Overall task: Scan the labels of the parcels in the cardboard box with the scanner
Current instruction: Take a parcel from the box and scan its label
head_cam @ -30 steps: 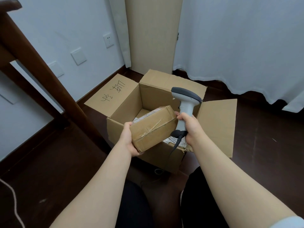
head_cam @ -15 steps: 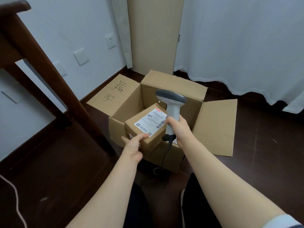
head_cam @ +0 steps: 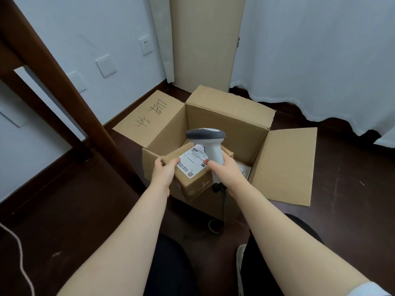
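Cardboard, matte and brown, forms both the open cardboard box [head_cam: 226, 116] on the dark wooden floor [head_cam: 64, 199] and the small rectangular parcel [head_cam: 192, 182] you hold over its near edge, white printed label [head_cam: 193, 162] facing up. Your left hand [head_cam: 163, 173] grips the parcel's left end, thumb on top. Your right hand [head_cam: 226, 170] is curled tight round the smooth white handle of the scanner [head_cam: 211, 148], its grey domed head above the label.

Left hand [head_cam: 163, 173] grips parcel [head_cam: 192, 178], label [head_cam: 192, 163] up, over cardboard box [head_cam: 230, 116]; right hand [head_cam: 226, 174] holds scanner [head_cam: 210, 146] above it.
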